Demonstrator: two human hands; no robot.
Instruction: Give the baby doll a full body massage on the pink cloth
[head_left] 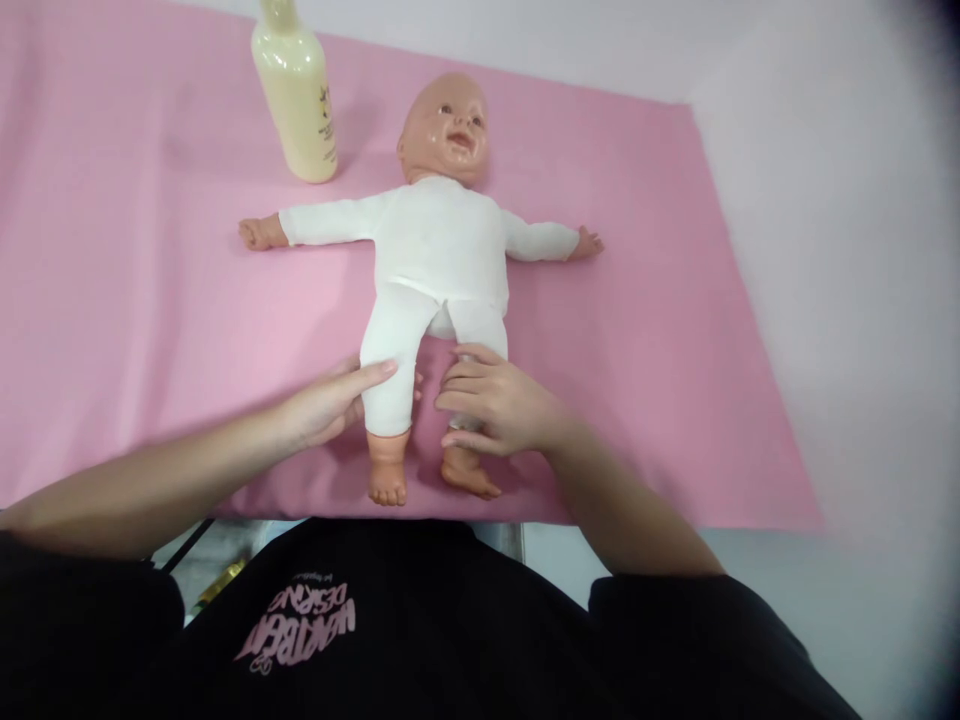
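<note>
A baby doll (442,235) with a white cloth body lies on its back, its arms stretched out sideways and its bare feet towards me. My left hand (337,400) is closed round the doll's leg on the left, thumb on top and fingertips showing past the inner side. Over the doll's other leg curls my right hand (499,400), fingers across the shin, hiding most of that lower leg. Both feet rest near the front edge of the pink cloth (630,400).
A pale yellow pump bottle (296,105) stands upright at the back left, beyond the doll's outstretched arm. White wall (810,200) borders the table at the back and right. My black shirt (420,620) is close to the front edge.
</note>
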